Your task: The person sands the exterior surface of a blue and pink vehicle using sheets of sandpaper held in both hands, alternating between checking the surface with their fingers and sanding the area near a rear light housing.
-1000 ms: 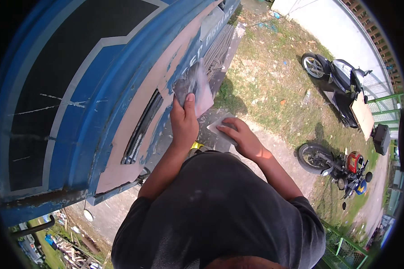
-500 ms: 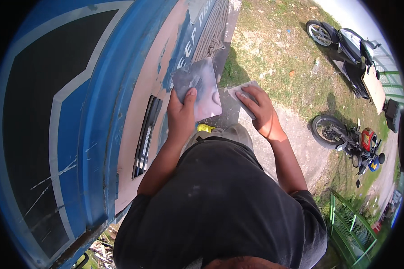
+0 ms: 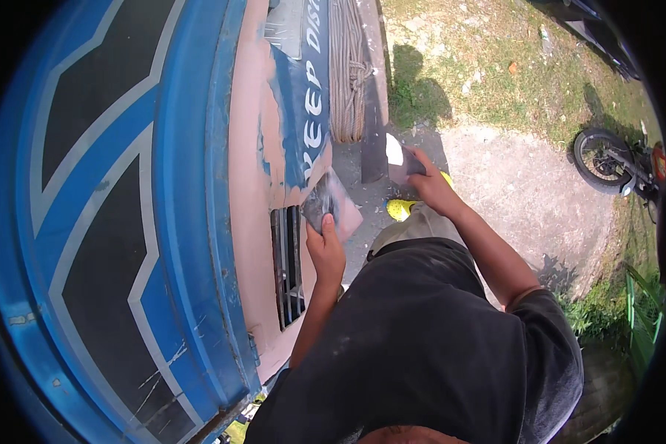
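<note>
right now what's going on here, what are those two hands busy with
A person in a dark shirt stands beside blue bodywork with patchy pink areas. Their left hand holds a flat board smeared grey and pink; whether it touches the bodywork is unclear. Their right hand grips a thin grey plate, apart from the board. A rope bundle lies ahead, and a motorcycle stands to the right.
</note>
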